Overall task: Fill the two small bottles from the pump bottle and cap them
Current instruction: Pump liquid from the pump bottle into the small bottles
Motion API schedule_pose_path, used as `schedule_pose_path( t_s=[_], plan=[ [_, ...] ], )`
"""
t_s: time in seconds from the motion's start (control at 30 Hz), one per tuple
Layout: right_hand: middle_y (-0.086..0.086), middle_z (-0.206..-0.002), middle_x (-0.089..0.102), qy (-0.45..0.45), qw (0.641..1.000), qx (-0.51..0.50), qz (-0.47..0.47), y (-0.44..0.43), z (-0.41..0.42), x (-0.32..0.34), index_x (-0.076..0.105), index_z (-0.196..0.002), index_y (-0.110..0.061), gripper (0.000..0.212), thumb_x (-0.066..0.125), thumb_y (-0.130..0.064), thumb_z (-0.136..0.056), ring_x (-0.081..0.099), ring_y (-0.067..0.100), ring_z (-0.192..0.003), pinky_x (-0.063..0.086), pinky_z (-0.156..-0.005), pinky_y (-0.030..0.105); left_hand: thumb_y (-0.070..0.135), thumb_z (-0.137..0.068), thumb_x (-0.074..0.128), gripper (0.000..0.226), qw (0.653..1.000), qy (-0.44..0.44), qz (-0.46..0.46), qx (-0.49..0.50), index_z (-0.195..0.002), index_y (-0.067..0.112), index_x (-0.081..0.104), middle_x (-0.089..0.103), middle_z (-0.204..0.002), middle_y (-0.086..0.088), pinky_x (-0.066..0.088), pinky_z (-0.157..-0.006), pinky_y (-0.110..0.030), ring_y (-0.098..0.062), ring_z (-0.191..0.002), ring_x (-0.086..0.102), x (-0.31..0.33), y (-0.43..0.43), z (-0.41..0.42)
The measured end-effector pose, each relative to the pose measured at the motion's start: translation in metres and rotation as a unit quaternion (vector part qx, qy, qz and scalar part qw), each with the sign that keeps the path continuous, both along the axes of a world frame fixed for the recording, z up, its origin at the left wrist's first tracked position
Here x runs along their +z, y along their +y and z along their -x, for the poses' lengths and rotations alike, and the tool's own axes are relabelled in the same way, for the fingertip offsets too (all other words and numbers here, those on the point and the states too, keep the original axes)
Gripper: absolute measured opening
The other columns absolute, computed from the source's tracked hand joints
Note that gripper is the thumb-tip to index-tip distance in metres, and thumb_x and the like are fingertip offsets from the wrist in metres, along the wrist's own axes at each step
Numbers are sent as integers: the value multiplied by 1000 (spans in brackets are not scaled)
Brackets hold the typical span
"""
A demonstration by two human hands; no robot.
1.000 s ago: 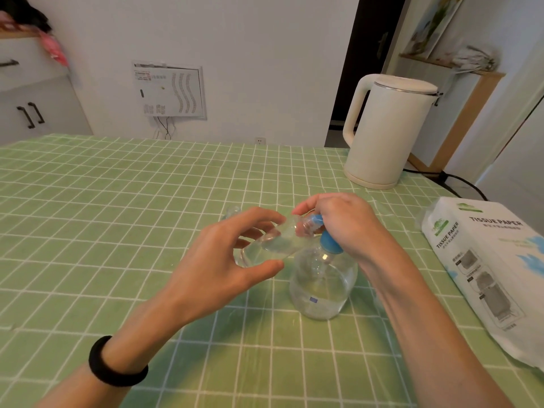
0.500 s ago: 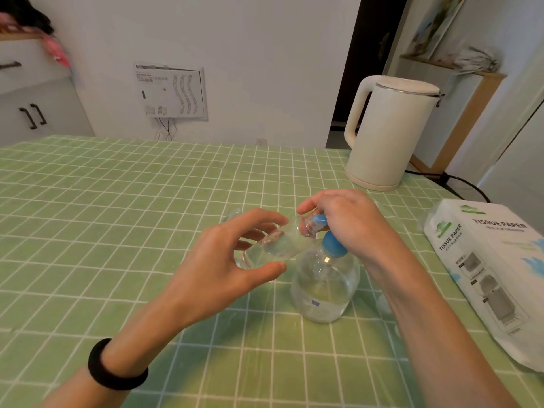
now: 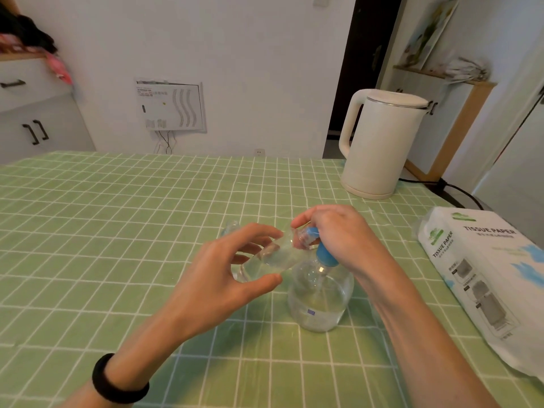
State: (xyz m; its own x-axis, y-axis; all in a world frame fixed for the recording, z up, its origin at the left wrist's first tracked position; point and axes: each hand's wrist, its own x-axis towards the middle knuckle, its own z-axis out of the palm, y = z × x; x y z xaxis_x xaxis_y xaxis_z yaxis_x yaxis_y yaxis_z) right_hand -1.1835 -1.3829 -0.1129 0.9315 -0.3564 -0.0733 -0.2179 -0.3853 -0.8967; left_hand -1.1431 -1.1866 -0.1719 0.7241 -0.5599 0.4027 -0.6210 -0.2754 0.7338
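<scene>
A round clear pump bottle (image 3: 319, 301) with a blue pump head (image 3: 322, 251) stands on the green checked tablecloth. My right hand (image 3: 338, 234) rests on top of the pump head, fingers curled over it. My left hand (image 3: 223, 272) holds a small clear bottle (image 3: 273, 256) tilted on its side, between thumb and fingers, with its open mouth at the pump's spout. A second small clear object (image 3: 231, 228) shows behind my left hand, mostly hidden.
A white electric kettle (image 3: 379, 142) stands at the back right with its black cord (image 3: 450, 187) trailing right. A pack of tissue paper (image 3: 485, 278) lies along the right edge. The green tablecloth (image 3: 103, 231) stretches left.
Both hands and the bottles hold nearly the same pose; the right hand has shifted only slightly on the pump head.
</scene>
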Motion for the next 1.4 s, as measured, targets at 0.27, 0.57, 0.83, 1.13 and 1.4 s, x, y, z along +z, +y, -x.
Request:
schedule_pose_path(
  t_s=[0.27,0.57,0.83,1.13,1.4],
  plan=[
    [-8,-71,78,-4,1000,5,8,1,-1,1,80,-87,-18,38,45,-7,-96,61,-19,-59,41,-70,23,43,-80,80,49,1000,-8,-2,-3,-126,45,65,71,-118,26,57,-94,-22,1,-111,69,0,0,-4],
    [-5,-68,79,9,1000,5,8,2,-1,0,77,-86,-21,37,44,-8,-97,70,-4,-65,48,-75,30,43,-79,80,50,1000,-11,-7,3,-126,45,65,72,-119,25,59,-95,-30,0,-111,70,0,1,-4],
    [-20,-63,74,-6,999,-8,33,-1,-4,2,79,-84,-23,40,45,-10,-98,61,-18,-58,41,-65,24,39,-79,82,50,1000,-7,1,2,-126,44,66,72,-118,24,60,-95,-31,-2,-112,70,0,0,-4],
    [-4,-67,79,12,1000,-3,10,4,0,-2,77,-85,-20,40,41,-8,-95,73,2,-67,50,-78,32,40,-80,81,49,1000,-5,-9,3,-126,43,66,72,-118,23,60,-95,-32,-1,-110,70,0,-1,-2],
    [-41,-55,61,-14,999,1,43,-1,-2,2,79,-85,-24,39,45,-12,-101,53,-32,-62,38,-58,12,42,-79,82,50,1000,0,1,3,-127,44,66,73,-118,22,60,-96,-34,-2,-112,70,0,0,-3]
  ],
)
